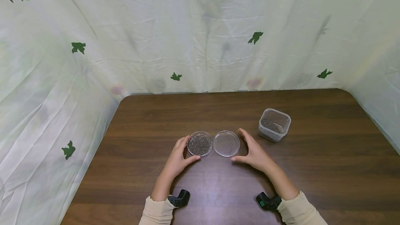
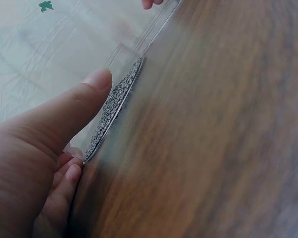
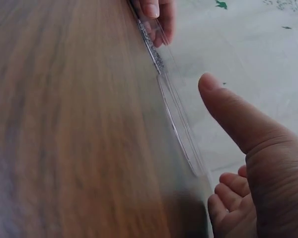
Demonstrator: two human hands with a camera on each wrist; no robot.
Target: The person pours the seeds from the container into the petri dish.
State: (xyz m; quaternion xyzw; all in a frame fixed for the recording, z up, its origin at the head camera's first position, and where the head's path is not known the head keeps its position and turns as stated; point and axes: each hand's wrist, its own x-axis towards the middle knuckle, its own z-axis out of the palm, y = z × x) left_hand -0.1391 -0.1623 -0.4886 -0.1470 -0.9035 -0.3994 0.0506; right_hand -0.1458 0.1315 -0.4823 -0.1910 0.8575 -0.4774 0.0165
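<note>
A round clear petri dish (image 1: 200, 144) full of dark grey granules lies on the table in the head view. My left hand (image 1: 177, 160) holds it, thumb at the front rim and fingers along the left side. In the left wrist view the thumb (image 2: 97, 82) overlaps the dish wall and the fingertips meet its lower edge. Right beside it lies a second clear round dish (image 1: 226, 144), with no granules in it. My right hand (image 1: 256, 153) spreads around its right side, thumb and fingers apart. The right wrist view shows that thumb (image 3: 213, 89) standing off the dish wall.
A clear square plastic tub (image 1: 275, 125) with some dark granules stands on the table behind the right hand. The brown wooden table (image 1: 150, 114) ends at a pale curtain (image 1: 187, 44) with green leaf prints along the back and sides.
</note>
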